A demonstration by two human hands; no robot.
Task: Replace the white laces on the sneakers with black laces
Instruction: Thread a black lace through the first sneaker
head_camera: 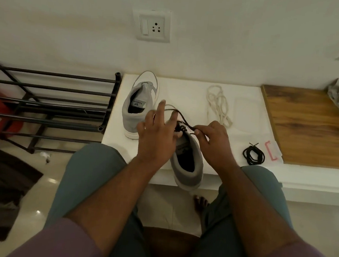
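- Sitting at the white ledge, you have the black shoe rack on your left and a wooden board on your right.
- One grey sneaker stands on the ledge with no lace in it, just beside the second grey sneaker, whose heel hangs over the near edge.
- Your left hand rests on the front of the second sneaker, fingers mostly straight and spread; whether it holds anything, you cannot tell.
- Your right hand pinches the black lace between thumb and forefinger, above the eyelets.
- The white laces lie loose on the ledge behind your right hand.
- A spare black lace lies coiled near the board.
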